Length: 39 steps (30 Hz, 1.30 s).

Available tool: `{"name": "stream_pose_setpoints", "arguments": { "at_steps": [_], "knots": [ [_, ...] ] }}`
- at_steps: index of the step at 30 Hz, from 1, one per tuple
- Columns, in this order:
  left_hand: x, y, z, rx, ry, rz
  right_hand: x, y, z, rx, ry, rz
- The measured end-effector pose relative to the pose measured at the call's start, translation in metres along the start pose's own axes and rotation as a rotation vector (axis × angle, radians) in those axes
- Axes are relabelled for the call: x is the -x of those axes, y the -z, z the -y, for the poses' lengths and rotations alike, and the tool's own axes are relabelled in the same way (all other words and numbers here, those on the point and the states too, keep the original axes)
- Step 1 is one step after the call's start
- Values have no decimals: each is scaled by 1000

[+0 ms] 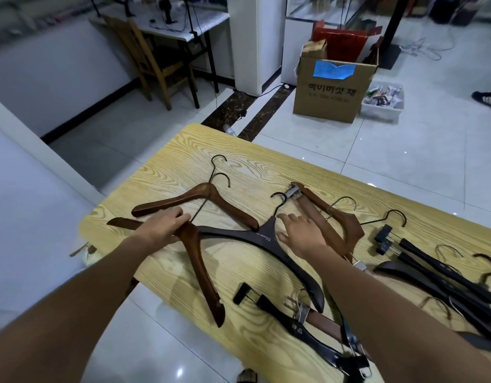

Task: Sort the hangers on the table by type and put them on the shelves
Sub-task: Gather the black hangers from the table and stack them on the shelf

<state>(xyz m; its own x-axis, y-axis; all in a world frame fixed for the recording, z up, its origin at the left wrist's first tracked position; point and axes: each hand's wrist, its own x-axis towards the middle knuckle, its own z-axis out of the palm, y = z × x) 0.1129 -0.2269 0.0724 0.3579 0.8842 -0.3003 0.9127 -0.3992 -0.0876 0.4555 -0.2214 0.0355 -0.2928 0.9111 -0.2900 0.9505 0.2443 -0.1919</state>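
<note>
While my left hand (161, 226) grips a brown hanger (202, 275), my right hand (302, 230) hovers open over the black hanger (262, 234).

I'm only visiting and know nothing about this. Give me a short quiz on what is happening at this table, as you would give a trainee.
1. True or false: the left hand grips a brown wooden hanger.
2. Pick one. The right hand is: A) curled round a clip hanger; B) open, fingers spread, over the dark hanger; C) out of view.
3. Fill the gap: the cardboard box stands on the ___.

Key: 1 true; 2 B; 3 floor.
</note>
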Motion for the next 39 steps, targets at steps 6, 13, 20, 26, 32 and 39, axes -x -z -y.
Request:
{"name": "stream_pose_setpoints", "arguments": {
  "at_steps": [6,13,20,26,32,39],
  "knots": [
    [10,-4,21,69,115,-13,0,-25,13,11,-173,252],
    [-5,-8,18,97,72,-27,0,-46,23,-6,-285,297],
    [-16,0,21,99,38,-56,6,-45,23,43,-309,233],
    [-20,15,21,88,47,-71,7,-29,17,107,-245,118],
    [-23,24,23,69,54,-69,10,-16,13,75,-215,-52],
    [-26,20,19,73,55,-55,13,-19,10,38,-219,-93]
  ]
}}
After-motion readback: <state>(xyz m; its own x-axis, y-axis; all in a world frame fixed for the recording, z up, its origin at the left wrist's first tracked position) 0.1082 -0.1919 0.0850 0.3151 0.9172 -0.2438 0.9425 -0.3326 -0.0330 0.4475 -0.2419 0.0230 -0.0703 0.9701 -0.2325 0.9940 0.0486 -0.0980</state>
